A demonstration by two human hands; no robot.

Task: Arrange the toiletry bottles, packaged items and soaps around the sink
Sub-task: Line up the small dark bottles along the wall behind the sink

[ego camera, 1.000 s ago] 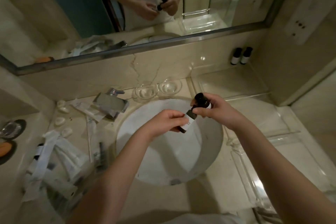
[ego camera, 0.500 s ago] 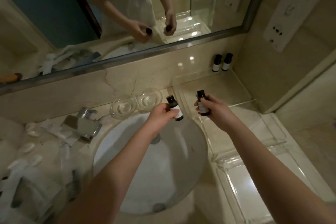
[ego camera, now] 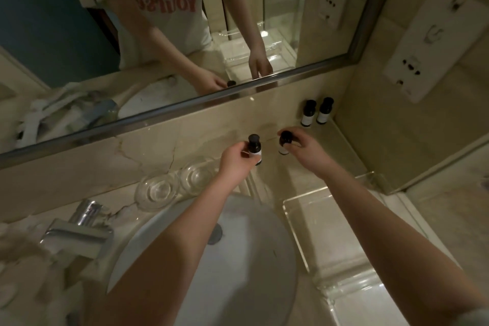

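My left hand [ego camera: 234, 163] holds a small dark toiletry bottle [ego camera: 254, 147] with a white label, upright, behind the white sink [ego camera: 246, 259]. My right hand [ego camera: 307, 149] grips a second dark bottle [ego camera: 284, 143] by its cap, just to the right of the first. Both hang above the marble counter near the back wall. Two matching bottles [ego camera: 316, 112] stand side by side in the back right corner.
Two clear glass dishes [ego camera: 174, 185] lie behind the sink. A chrome faucet [ego camera: 79, 230] stands at its left, with blurred white packets [ego camera: 18, 270] beyond. A clear acrylic tray [ego camera: 341, 243] sits right of the sink. A mirror spans the back wall.
The two bottles, held together over the sink a second ago, are split between my hands, and both have moved up and back toward the wall. The view has swung right.
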